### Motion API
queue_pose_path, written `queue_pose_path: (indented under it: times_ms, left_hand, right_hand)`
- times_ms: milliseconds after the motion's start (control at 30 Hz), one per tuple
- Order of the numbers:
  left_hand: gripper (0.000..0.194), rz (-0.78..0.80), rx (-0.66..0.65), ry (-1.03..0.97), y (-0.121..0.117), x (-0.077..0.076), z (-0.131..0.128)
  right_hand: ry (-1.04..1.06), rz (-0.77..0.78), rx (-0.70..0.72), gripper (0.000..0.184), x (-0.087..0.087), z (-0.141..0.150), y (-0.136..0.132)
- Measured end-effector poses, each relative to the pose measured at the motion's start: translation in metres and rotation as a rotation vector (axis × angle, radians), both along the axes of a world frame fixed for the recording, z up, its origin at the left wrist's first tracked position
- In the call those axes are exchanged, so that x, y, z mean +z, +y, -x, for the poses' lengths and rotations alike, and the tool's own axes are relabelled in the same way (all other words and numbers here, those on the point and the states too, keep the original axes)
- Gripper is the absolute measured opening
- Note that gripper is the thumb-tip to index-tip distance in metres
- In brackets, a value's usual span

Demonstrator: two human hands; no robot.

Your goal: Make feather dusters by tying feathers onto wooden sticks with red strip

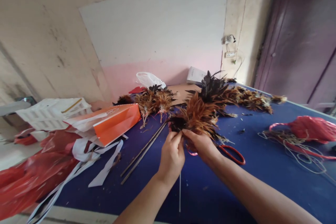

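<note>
No word, brand or number can be read with certainty. Left of the grip of the left hand and right hand, and a little beyond it, an orange paper bag carries pale lettering on its upper face, seen at a steep slant and too smeared to spell out. Beyond the grip, near the wall, a whitish box shows faint small print, too small to read. Nearer the wearer than the grip and off to its left, the pale table edge has faint marks, also unreadable.
</note>
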State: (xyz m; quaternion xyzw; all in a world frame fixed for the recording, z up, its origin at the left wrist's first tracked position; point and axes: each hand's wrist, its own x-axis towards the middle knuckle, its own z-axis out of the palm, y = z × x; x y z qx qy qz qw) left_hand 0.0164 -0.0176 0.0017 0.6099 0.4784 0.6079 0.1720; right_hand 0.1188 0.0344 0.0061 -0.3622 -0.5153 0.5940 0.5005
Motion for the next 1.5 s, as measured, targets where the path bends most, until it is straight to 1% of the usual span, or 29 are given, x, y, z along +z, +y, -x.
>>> queue_pose_path:
  times_ms: [67,100,167,233,267,300,367,467,533,633,733,800,867,1000,1067,1100,1133,1200,1233,1267,1333,1400,1433,1467,1500]
  left_hand:
    - [0.017,0.131,-0.049,-0.172,-0.001,0.007,0.001]
    - [0.018,0.225,-0.099,-0.273,-0.001,0.011,0.002]
    - [0.021,0.433,-0.267,-0.479,-0.002,0.019,0.005]
    - [0.019,0.600,-0.462,-0.658,-0.003,0.025,0.009]
    - [0.018,0.654,-0.537,-0.724,-0.004,0.028,0.012]
    - [0.018,0.686,-0.586,-0.770,-0.004,0.029,0.014]
    - [0.018,0.697,-0.620,-0.817,-0.005,0.029,0.018]
    - [0.018,0.658,-0.600,-0.806,-0.006,0.022,0.018]
    - [0.019,0.614,-0.558,-0.792,-0.005,0.016,0.017]
    - [0.024,0.573,-0.473,-0.783,-0.003,0.009,0.014]
    - [0.028,0.563,-0.390,-0.788,0.000,0.008,0.014]
    - [0.030,0.566,-0.338,-0.802,0.002,0.007,0.014]
    - [0.030,0.576,-0.305,-0.815,0.003,0.004,0.014]
    - [0.025,0.597,-0.325,-0.852,0.006,-0.002,0.012]
    - [0.021,0.616,-0.349,-0.888,0.008,-0.003,0.017]
    - [0.018,0.624,-0.348,-0.914,0.010,-0.003,0.021]
    - [0.015,0.631,-0.340,-0.949,0.012,-0.002,0.027]
    - [0.005,0.626,-0.311,-1.047,0.017,0.000,0.043]
    - [0.004,0.615,-0.310,-1.104,0.020,0.002,0.051]
    - [0.009,0.589,-0.303,-1.162,0.022,0.004,0.059]
    - [0.014,0.573,-0.305,-1.247,0.024,0.006,0.069]
    - [0.016,0.595,-0.323,-1.294,0.025,0.005,0.071]
    - [0.015,0.612,-0.335,-1.310,0.025,0.004,0.070]
    - [0.015,0.626,-0.344,-1.324,0.024,0.003,0.068]
    - [0.014,0.637,-0.351,-1.338,0.024,0.002,0.065]
  right_hand:
    - [0.008,0.002,0.030,0.033,0.004,-0.003,-0.001]
    - [0.005,0.002,0.062,0.033,0.006,-0.004,-0.002]
    - [-0.018,-0.010,0.158,0.035,0.009,-0.007,-0.003]
    - [-0.024,-0.020,0.253,0.039,0.011,-0.009,-0.003]
    - [-0.024,-0.028,0.285,0.041,0.011,-0.010,-0.002]
    - [-0.026,-0.040,0.309,0.042,0.011,-0.012,-0.002]
    - [-0.042,-0.065,0.356,0.042,0.011,-0.014,0.001]
    - [-0.119,-0.113,0.400,0.045,0.011,-0.017,0.004]
    - [-0.214,-0.148,0.364,0.047,0.010,-0.017,0.005]
    - [-0.433,-0.207,0.228,0.047,0.008,-0.013,0.005]
    - [-0.642,-0.384,0.007,0.044,0.009,-0.007,0.003]
    - [-0.723,-0.492,-0.108,0.042,0.011,-0.004,0.002]
    - [-0.766,-0.531,-0.147,0.042,0.013,-0.002,0.000]
    - [-0.781,-0.518,-0.140,0.038,0.016,0.001,0.001]
    - [-0.753,-0.459,-0.130,0.038,0.015,0.001,0.002]
    - [-0.728,-0.408,-0.085,0.038,0.014,-0.001,0.003]
    - [-0.699,-0.343,-0.009,0.039,0.012,-0.003,0.004]
    - [-0.651,-0.216,0.205,0.039,0.010,-0.010,0.006]
    - [-0.645,-0.170,0.312,0.039,0.009,-0.014,0.008]
    - [-0.650,-0.147,0.390,0.038,0.009,-0.020,0.010]
    - [-0.693,-0.155,0.463,0.037,0.011,-0.033,0.016]
    - [-0.755,-0.167,0.478,0.039,0.014,-0.050,0.029]
    - [-0.777,-0.160,0.448,0.041,0.015,-0.059,0.037]
    - [-0.798,-0.146,0.386,0.044,0.015,-0.069,0.047]
    - [-0.811,-0.128,0.272,0.045,0.015,-0.079,0.059]
